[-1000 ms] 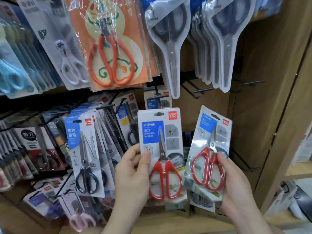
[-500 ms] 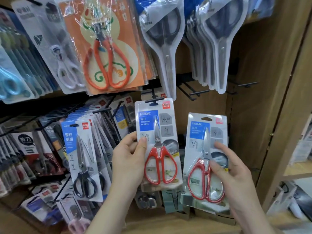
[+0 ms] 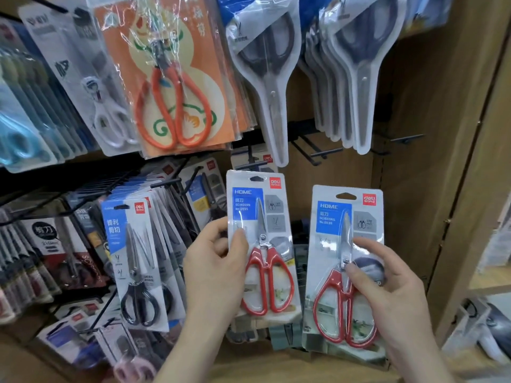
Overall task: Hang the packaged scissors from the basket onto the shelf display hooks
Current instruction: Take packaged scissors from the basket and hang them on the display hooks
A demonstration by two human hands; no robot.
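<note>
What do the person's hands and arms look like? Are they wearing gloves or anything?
No gloves. The left hand and the right hand are both bare, and so are the forearms, as far as the picture shows them. No sleeves reach into view. I see no rings, watch or bracelet. The fingers are slim, with short, plain nails and no polish that I can make out.

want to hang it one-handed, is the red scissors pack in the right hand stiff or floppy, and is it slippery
The right-hand pack probably stays fairly stiff: flat card backing, no sag. Its glossy plastic front looks slippery, so the right hand may need a firm pinch. The metal scissors likely make it bottom-heavy.
</note>
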